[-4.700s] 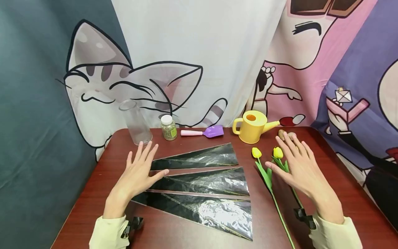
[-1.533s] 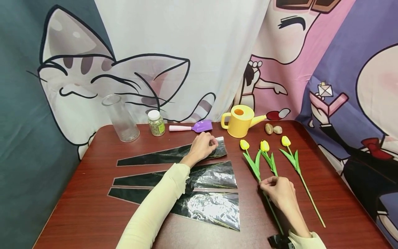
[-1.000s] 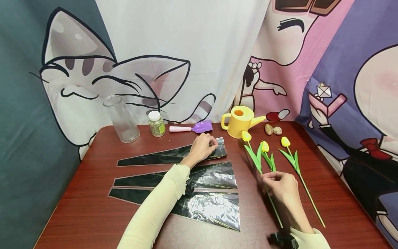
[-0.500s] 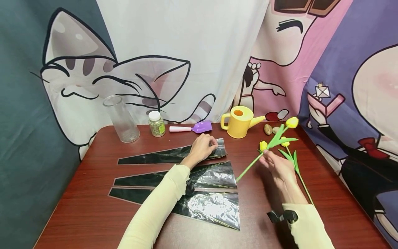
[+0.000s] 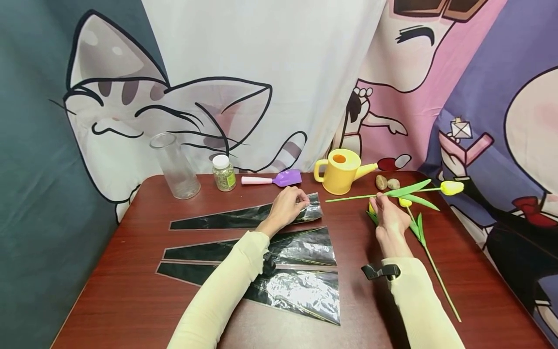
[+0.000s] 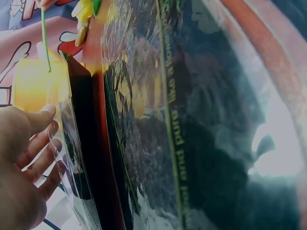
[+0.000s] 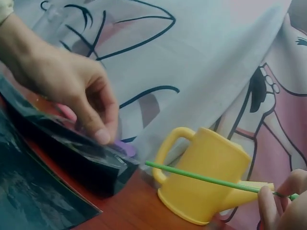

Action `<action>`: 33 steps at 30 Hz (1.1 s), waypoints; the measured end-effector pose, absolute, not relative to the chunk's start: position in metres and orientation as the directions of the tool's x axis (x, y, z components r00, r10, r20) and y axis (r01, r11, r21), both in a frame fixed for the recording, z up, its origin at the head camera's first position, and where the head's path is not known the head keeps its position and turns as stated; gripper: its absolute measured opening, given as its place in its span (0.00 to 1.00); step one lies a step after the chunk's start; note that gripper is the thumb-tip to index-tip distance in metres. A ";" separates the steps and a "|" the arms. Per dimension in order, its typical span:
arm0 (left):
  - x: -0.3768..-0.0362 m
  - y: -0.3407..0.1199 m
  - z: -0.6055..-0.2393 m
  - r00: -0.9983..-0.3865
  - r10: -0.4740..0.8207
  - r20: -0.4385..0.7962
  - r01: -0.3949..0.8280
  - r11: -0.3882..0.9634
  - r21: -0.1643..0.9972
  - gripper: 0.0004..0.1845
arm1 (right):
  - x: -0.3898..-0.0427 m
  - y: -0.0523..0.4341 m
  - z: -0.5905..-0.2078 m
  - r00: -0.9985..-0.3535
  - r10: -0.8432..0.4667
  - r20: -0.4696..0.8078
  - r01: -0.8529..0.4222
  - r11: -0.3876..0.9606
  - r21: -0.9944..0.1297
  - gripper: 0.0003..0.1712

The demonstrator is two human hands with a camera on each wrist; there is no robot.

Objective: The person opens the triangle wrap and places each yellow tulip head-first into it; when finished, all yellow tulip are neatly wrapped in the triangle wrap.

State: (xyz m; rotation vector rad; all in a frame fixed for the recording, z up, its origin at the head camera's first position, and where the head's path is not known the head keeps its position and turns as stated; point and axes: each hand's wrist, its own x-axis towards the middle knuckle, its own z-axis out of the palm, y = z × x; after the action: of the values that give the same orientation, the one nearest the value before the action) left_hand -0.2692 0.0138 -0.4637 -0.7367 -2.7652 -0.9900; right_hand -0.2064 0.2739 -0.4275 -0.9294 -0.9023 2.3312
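Observation:
My left hand [image 5: 287, 207] pinches the wide end of the farthest of three black-backed clear flower sleeves [image 5: 218, 220]. In the right wrist view its fingertips are at the upper film [image 7: 84, 148], which is lifted so the mouth gapes. My right hand [image 5: 391, 222] pinches a yellow artificial tulip [image 5: 452, 188] by its green stem, just below the leaves. The tulip lies nearly level above the table, stem end [image 7: 158, 166] pointing left toward the sleeve mouth. A second tulip [image 5: 372, 215] is mostly hidden behind my right hand; a third [image 5: 436, 266] lies right of it.
Two more sleeves, the middle one [image 5: 301, 246] and the nearest one [image 5: 301, 293], lie flat nearer me. Along the back stand a clear glass vase [image 5: 180, 172], a lidded jar [image 5: 224, 178], a purple toy shovel [image 5: 287, 178], a yellow watering can [image 5: 342, 177] and two stones [image 5: 381, 182].
My right hand has lifted the leftmost tulip off the table and turned it, so its bloom points right and its stem left. My left hand has stayed at the far sleeve since 1.5 seconds ago.

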 end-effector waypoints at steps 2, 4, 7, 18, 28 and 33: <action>-0.270 0.014 -0.464 -0.873 0.404 0.273 0.485 0.664 0.569 0.03 | -0.209 0.271 -0.430 -0.655 0.630 -0.417 -0.173 -0.662 -0.729 0.14; -0.271 0.014 -0.464 -0.872 0.401 0.282 0.488 0.661 0.570 0.03 | -0.211 0.266 -0.432 -0.651 0.636 -0.415 -0.163 -0.651 -0.741 0.16; -0.271 0.013 -0.464 -0.871 0.395 0.293 0.490 0.655 0.575 0.03 | -0.214 0.258 -0.435 -0.653 0.634 -0.414 -0.157 -0.648 -0.746 0.17; -0.271 0.005 -0.464 -0.880 0.372 0.295 0.474 0.655 0.589 0.04 | -0.218 0.248 -0.440 -0.653 0.637 -0.409 -0.167 -0.648 -0.743 0.16; -0.271 0.014 -0.464 -0.872 0.353 0.341 0.490 0.630 0.602 0.03 | -0.217 0.228 -0.441 -0.707 0.580 -0.404 -0.123 -0.663 -0.738 0.21; -0.271 0.017 -0.464 -0.869 0.334 0.366 0.494 0.636 0.592 0.03 | -0.220 0.202 -0.444 -0.733 0.542 -0.412 -0.069 -0.661 -0.747 0.17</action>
State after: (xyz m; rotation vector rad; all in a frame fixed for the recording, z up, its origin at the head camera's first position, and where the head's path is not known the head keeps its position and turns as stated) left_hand -0.2708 0.0166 -0.4640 -0.6772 -2.6358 -1.0531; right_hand -0.2200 0.2021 -0.4443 -0.9013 -1.0492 2.4142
